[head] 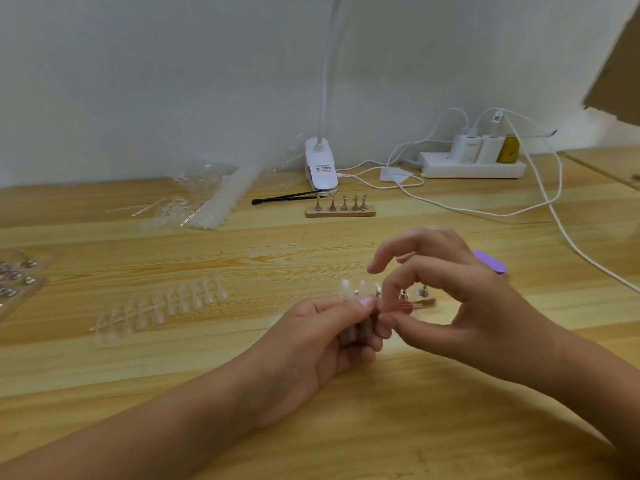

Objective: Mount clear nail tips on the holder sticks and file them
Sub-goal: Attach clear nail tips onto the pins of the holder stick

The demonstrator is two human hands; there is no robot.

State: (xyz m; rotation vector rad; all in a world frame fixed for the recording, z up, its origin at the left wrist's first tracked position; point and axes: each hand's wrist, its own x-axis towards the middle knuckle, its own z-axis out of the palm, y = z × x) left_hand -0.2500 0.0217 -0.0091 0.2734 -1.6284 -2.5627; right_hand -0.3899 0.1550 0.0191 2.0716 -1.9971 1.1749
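Note:
My left hand (332,327) and my right hand (446,296) meet over the wooden table (311,393) and pinch a thin clear strip of nail tips (398,308) between thumbs and forefingers. Right behind them stands a wooden holder base (427,301) with metal sticks; clear nail tips (353,289) sit on its left sticks, while the right sticks (422,291) are bare. A long clear strip of nail tips (162,306) lies to the left. A purple nail file (490,262) peeks out behind my right hand.
A second holder base (341,211) with several bare sticks stands farther back, near a white clip lamp (320,168) and a black tool (287,197). Plastic packaging (204,199) lies back left, metal stands (17,278) far left. A power strip (472,166) with cables sits back right.

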